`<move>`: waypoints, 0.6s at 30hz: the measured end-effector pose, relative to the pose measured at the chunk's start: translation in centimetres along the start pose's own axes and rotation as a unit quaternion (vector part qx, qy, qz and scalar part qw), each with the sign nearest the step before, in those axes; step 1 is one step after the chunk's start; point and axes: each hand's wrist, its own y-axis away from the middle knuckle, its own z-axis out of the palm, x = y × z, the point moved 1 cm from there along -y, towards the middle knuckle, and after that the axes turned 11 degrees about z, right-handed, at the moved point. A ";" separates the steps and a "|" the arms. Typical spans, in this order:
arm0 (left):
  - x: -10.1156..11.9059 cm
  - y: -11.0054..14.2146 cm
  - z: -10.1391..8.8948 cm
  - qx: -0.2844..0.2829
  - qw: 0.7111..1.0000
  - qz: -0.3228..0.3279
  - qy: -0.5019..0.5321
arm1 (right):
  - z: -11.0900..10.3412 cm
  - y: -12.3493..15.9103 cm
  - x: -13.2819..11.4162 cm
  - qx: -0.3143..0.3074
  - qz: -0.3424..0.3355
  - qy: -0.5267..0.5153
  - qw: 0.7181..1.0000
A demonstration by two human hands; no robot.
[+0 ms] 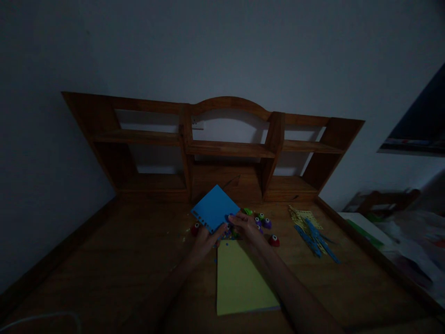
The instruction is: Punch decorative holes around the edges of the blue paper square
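Your left hand (pixel 206 240) grips the blue paper (pixel 215 207) near its lower corner. Your right hand (pixel 244 223) is closed at the right corner of the same sheet, with a small dark-blue object (pixel 231 217) at its fingertips; the exact contact there cannot be determined. The blue paper is raised above the desk (pixel 146 250), tilted, with a row of holes along its lower-left edge. The yellow paper (pixel 239 283) lies on the desk, nearest you, between your forearms. Purple punches (pixel 267 223) and a red punch (pixel 274 240) sit to the right of your right hand; another red punch (pixel 195 228) is beside your left hand. Punched blue strips (pixel 316 239) and yellow strips (pixel 309 218) lie in a loose pile at the right. The wooden shelf (pixel 229 149) stands at the back.
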 end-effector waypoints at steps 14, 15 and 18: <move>0.6 -0.4 -0.2 0.115 0.992 0.027 -0.036 | 0.1 -0.8 1.1 -0.049 -0.037 0.015 0.998; 0.7 -0.4 -0.3 0.135 0.990 0.025 -0.042 | 0.0 -0.8 1.1 -0.047 -0.036 0.024 0.998; 0.7 -0.6 -0.5 0.154 0.987 0.013 -0.045 | -0.1 -0.9 1.3 -0.040 -0.040 0.052 0.997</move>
